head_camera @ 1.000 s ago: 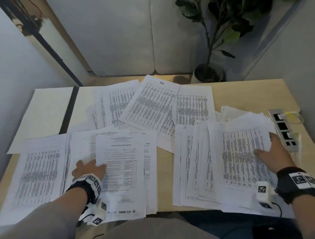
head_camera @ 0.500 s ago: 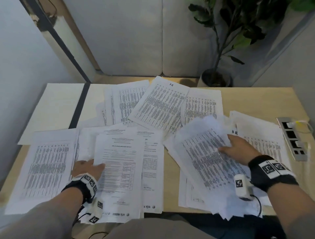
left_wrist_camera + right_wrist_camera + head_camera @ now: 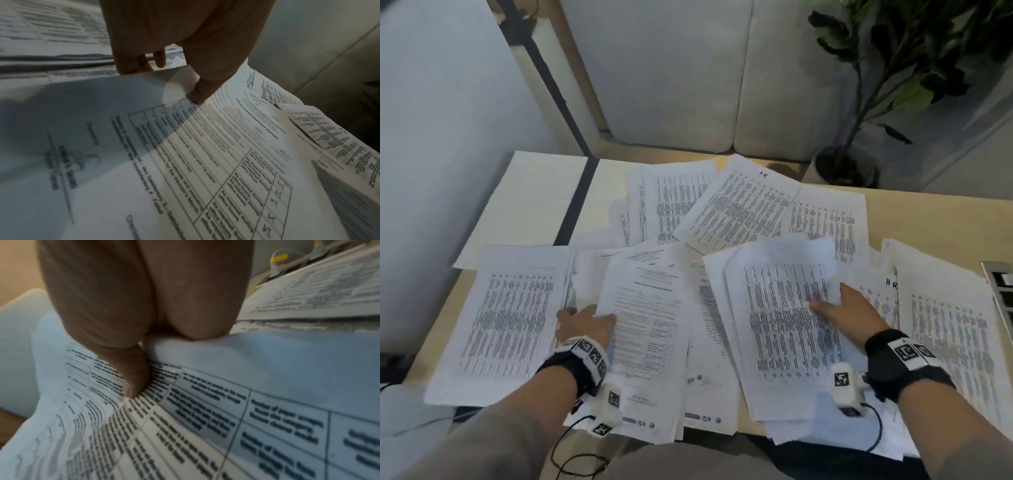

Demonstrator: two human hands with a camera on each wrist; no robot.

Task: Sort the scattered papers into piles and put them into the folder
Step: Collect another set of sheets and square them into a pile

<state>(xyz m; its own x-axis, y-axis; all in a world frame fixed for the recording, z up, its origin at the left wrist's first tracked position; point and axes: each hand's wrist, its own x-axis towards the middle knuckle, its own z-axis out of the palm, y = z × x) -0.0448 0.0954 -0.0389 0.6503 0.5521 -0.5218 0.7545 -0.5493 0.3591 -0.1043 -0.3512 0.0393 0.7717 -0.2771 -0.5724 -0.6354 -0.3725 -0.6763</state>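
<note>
The papers [image 3: 722, 274] lie scattered in overlapping layers across most of the wooden desk [image 3: 928, 219], some hanging over its near edge. They look thin, light and limp, so loose sheets will likely slide over one another and bend if lifted by one corner; a bundle is best taken at a side edge, thumb on top and fingers beneath, and squared up before it goes anywhere. The right hand [image 3: 849, 317] holds a thick bundle of table-printed sheets [image 3: 784, 318] that way: the right wrist view shows the thumb [image 3: 133, 378] pressing down on the top page while the other fingers curl out of sight under the raised edge. The left hand [image 3: 582, 325] pinches the left edge of a form sheet [image 3: 647, 315], its thumb [image 3: 201, 92] on the printed face and fingers tucked below, the edge lifted a little off the sheets under it. The open folder [image 3: 524, 202], cream with a dark spine, lies at the far left of the desk, its right half partly covered by paper. A power strip [image 3: 1000, 284] sits at the desk's right edge, and a potted plant [image 3: 859, 102] stands on the floor beyond.
</note>
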